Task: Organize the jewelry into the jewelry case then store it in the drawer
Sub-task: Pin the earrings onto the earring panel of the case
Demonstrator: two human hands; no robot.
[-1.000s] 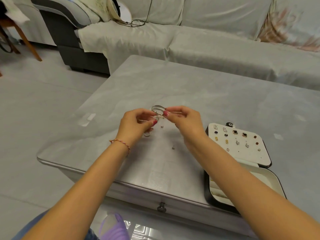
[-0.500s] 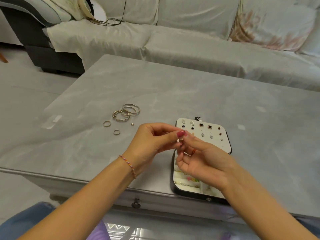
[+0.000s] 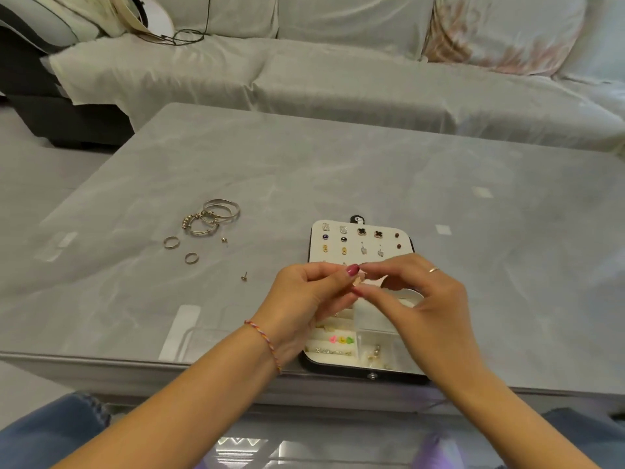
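grey marble tabletop (image 3: 338, 170), sofa behind: open jewelry case (image 3: 358, 367) at near edge; left hand (image 3: 304, 299) and right hand (image 3: 422, 299) meet above it, pinching something tiny, likely for seating; bangles (image 3: 213, 216), rings, loose stud (image 3: 244, 276) await left.

Grey marble-look table (image 3: 372, 170) before a cloth-covered sofa (image 3: 338, 79), black cable (image 3: 184, 35) on its seat.

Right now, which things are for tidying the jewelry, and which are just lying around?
For the job: jewelry case, bangles, two rings, loose studs.

Just lying around: sofa, black cable.
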